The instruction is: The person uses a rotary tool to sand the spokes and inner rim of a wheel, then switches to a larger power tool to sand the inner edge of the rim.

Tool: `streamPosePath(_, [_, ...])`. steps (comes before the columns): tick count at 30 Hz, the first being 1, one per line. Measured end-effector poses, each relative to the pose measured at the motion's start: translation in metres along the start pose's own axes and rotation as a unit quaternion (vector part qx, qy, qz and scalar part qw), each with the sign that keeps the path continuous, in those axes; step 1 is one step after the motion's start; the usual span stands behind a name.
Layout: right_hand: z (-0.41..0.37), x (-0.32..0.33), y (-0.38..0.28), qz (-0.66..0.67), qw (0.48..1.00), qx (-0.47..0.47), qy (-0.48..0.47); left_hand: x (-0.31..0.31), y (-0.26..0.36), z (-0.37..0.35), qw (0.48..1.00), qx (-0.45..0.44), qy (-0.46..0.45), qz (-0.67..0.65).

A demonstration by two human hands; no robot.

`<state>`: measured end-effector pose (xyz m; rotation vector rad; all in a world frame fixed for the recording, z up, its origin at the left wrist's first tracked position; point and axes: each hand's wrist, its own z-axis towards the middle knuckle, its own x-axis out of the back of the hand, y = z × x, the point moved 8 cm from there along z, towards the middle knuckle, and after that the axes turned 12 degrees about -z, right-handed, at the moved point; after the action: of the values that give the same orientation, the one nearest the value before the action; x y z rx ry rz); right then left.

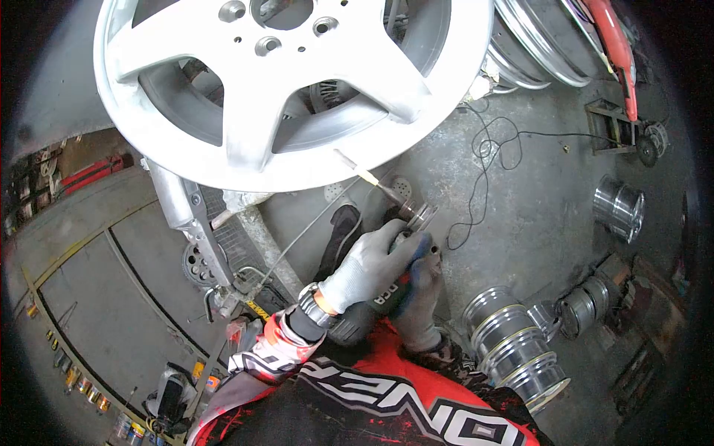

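Nearest, at 6 o'clock, a red, black and white sleeve leads up to the gloved left hand, a wristwatch at its cuff. This hand is wrapped over the top of a black power tool. The gloved right hand grips the same tool from underneath, at about 5 o'clock from the left.

The tool sits just below the centre of view. Its round working head points up towards 12 o'clock, and a thin pale rod slants from there to the lower edge of the alloy wheel. I cannot tell whether the rod touches the wheel.

The tool looks rigid and fairly weighty, so it is best held two-handed on the barrel, well back from the head. The wheel looks heavy and stiff, with a smooth finish that would mark easily. It is carried on a metal stand at 9 o'clock.

Farther out on the concrete floor, a loose cable lies at 2 o'clock and shiny rims stand at 4 o'clock.
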<state>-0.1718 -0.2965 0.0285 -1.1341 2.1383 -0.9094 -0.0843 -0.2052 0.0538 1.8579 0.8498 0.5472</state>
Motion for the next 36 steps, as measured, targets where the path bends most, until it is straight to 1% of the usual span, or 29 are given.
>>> streamPosePath(3, [0.012, 0.002, -0.011, 0.01, 1.0, -0.002, -0.025, -0.01, -0.005, 0.016, 0.999, -0.018, -0.005, 0.035])
streamPosePath(5, [0.019, 0.006, -0.033, 0.032, 0.999, 0.031, 0.018, -0.015, 0.017, 0.031, 0.983, -0.172, 0.008, 0.062])
streamPosePath(6, [0.019, 0.009, -0.039, 0.028, 0.999, 0.032, 0.017, -0.015, 0.022, 0.038, 0.983, -0.174, 0.01, 0.058])
streamPosePath(7, [0.019, 0.011, -0.047, 0.007, 0.999, 0.047, 0.02, -0.011, 0.025, 0.047, 0.992, -0.089, -0.004, -0.084])
streamPosePath(8, [0.019, 0.013, -0.052, -0.013, 0.998, 0.062, 0.021, -0.012, 0.021, 0.053, 0.974, -0.003, -0.019, -0.224])
streamPosePath(9, [0.02, 0.013, -0.051, -0.017, 0.998, 0.061, 0.019, -0.011, 0.025, 0.056, 0.976, -0.035, -0.026, -0.213])
streamPosePath(10, [0.02, 0.016, -0.051, -0.064, 0.994, 0.08, 0.035, -0.01, 0.025, 0.055, 0.976, -0.035, -0.022, -0.216])
streamPosePath(11, [0.021, 0.018, -0.052, -0.109, 0.988, 0.099, 0.05, -0.009, 0.022, 0.053, 0.976, -0.007, -0.025, -0.215])
streamPosePath(12, [0.02, 0.016, -0.048, -0.111, 0.988, 0.098, 0.046, -0.007, 0.019, 0.05, 0.976, 0.021, -0.029, -0.214])
streamPosePath(13, [0.018, 0.012, -0.042, -0.076, 0.993, 0.083, 0.042, -0.005, 0.016, 0.045, 0.976, 0.021, -0.025, -0.216])
streamPosePath(14, [0.016, 0.009, -0.036, -0.041, 0.996, 0.068, 0.039, -0.003, 0.011, 0.036, 0.975, 0.026, -0.003, -0.218])
streamPosePath(15, [0.011, 0.005, -0.035, -0.043, 0.996, 0.067, 0.037, -0.002, 0.005, 0.028, 0.975, 0.03, 0.017, -0.221])
streamPosePath(16, [0.007, 0.0, -0.034, -0.053, 0.996, 0.063, 0.031, -0.003, -0.006, 0.022, 0.974, 0.029, 0.02, -0.222])
streamPosePath(17, [0.005, -0.003, -0.034, -0.063, 0.996, 0.06, 0.025, -0.001, -0.004, 0.016, 0.99, -0.071, 0.036, -0.116])
streamPosePath(18, [0.005, -0.005, -0.036, -0.065, 0.996, 0.061, 0.023, 0.002, 0.013, 0.011, 0.984, -0.169, 0.051, -0.008])
streamPosePath(19, [0.005, -0.01, -0.039, -0.043, 0.997, 0.062, 0.004, 0.002, 0.015, 0.011, 0.984, -0.171, 0.054, -0.01])
streamPosePath(21, [0.007, -0.009, -0.042, -0.026, 0.997, 0.064, -0.016, -0.001, 0.008, 0.017, 0.983, -0.05, 0.05, -0.171])
streamPosePath(22, [0.011, -0.002, -0.042, -0.04, 0.997, 0.057, -0.03, -0.001, 0.016, 0.022, 0.981, -0.054, 0.053, -0.177])
streamPosePath(24, [0.019, 0.007, -0.053, -0.062, 0.996, 0.054, -0.046, -0.01, 0.018, 0.039, 0.966, 0.024, 0.008, -0.256])
streamPosePath(25, [0.022, 0.014, -0.068, -0.14, 0.987, 0.083, -0.008, -0.013, 0.021, 0.048, 0.965, -0.034, 0.031, -0.258])
streamPosePath(26, [0.023, 0.017, -0.082, -0.216, 0.969, 0.113, 0.029, -0.017, 0.023, 0.053, 0.963, -0.039, 0.034, -0.265])
streamPosePath(27, [0.02, 0.011, -0.102, -0.369, 0.907, 0.195, 0.048, -0.017, 0.034, 0.056, 0.962, -0.099, 0.038, -0.25])
streamPosePath(28, [0.023, 0.024, -0.095, -0.222, 0.957, 0.155, 0.103, -0.017, 0.044, 0.057, 0.959, -0.158, 0.044, -0.233])
streamPosePath(29, [0.026, 0.024, -0.099, -0.25, 0.95, 0.17, 0.074, -0.021, 0.04, 0.064, 0.961, -0.119, 0.019, -0.248])
streamPosePath(30, [0.029, 0.023, -0.102, -0.278, 0.942, 0.183, 0.045, -0.019, 0.04, 0.065, 0.96, -0.122, 0.027, -0.252])
streamPosePath(31, [0.032, 0.024, -0.099, -0.283, 0.94, 0.185, 0.038, -0.019, 0.037, 0.067, 0.953, -0.107, 0.025, -0.283])
streamPosePath(33, [0.038, 0.029, -0.085, -0.182, 0.974, 0.13, 0.046, -0.016, 0.033, 0.066, 0.938, -0.088, 0.015, -0.335])
streamPosePath(34, [0.038, 0.025, -0.085, -0.186, 0.973, 0.13, 0.042, -0.014, 0.032, 0.065, 0.937, -0.09, 0.019, -0.337])
streamPosePath(36, [0.033, 0.013, -0.096, -0.3, 0.936, 0.182, 0.035, -0.008, 0.03, 0.063, 0.939, -0.103, 0.042, -0.327])
